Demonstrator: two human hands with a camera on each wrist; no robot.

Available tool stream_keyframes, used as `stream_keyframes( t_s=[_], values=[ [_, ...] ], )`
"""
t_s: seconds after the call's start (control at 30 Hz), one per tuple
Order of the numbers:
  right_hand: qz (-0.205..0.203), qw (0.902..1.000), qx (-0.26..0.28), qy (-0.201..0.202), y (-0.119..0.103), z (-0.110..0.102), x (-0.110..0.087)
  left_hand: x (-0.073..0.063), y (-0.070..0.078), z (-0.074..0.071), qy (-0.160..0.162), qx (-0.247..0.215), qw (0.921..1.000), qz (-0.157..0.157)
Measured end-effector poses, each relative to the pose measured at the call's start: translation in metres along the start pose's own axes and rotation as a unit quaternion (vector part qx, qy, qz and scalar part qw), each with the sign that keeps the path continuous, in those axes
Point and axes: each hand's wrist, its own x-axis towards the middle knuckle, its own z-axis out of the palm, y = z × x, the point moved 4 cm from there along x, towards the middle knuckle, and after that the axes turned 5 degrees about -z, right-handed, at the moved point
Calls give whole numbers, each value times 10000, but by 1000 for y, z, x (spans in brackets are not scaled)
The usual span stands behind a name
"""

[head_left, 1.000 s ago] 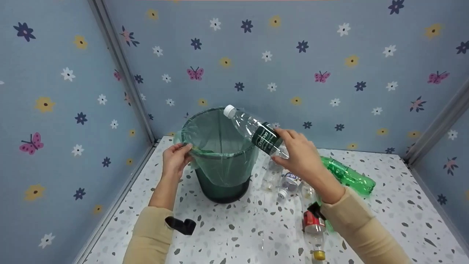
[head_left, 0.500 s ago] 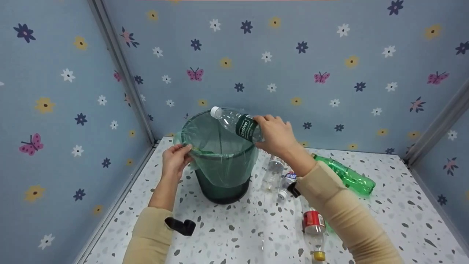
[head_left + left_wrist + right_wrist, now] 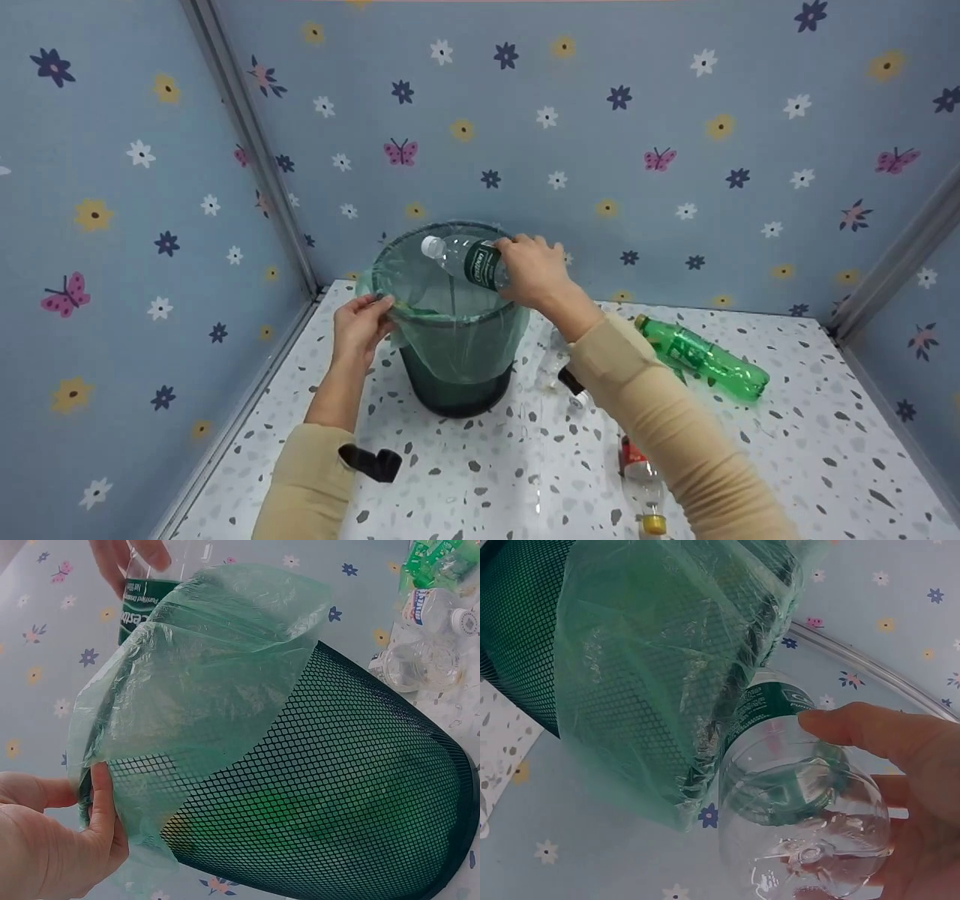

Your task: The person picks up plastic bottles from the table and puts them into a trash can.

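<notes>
The right hand (image 3: 536, 271) grips the base end of a clear plastic bottle with a dark green label (image 3: 474, 261), slanted so its white cap (image 3: 431, 246) is over the opening of a round, dark green mesh bin (image 3: 367, 757). The left hand (image 3: 360, 328) pinches a thin, translucent green plastic liner (image 3: 459, 352) at the bin's edge. To the right, a green plastic bottle (image 3: 705, 358) and a clear, red-labelled plastic bottle (image 3: 645, 487) lie on the white speckled table (image 3: 465, 487).
</notes>
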Motion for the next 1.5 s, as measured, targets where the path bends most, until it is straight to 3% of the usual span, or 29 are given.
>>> stream_keyframes(
  t_s=[0.3, 0.47, 0.93, 1.2, 1.5],
  values=[
    [-691, 9970, -312, 130, -11, 8, 13, 1, 0, 0, 36, 29, 10000, -29],
    [-906, 9947, -110, 465, -13, 10, 14, 1, 0, -1, -16, 13, 10000, -12],
    [-648, 9824, 1089, 1372, 9, 12, 2, 1, 0, 0, -45, -80, 10000, -30],
    [-306, 9670, 1912, 1657, 21, 17, -13, 1, 0, 0, -26, -151, 9999, -73],
    [143, 9572, 2147, 1935, 36, 28, -35, 3, -1, 1, -44, -59, 10000, -14]
  ],
)
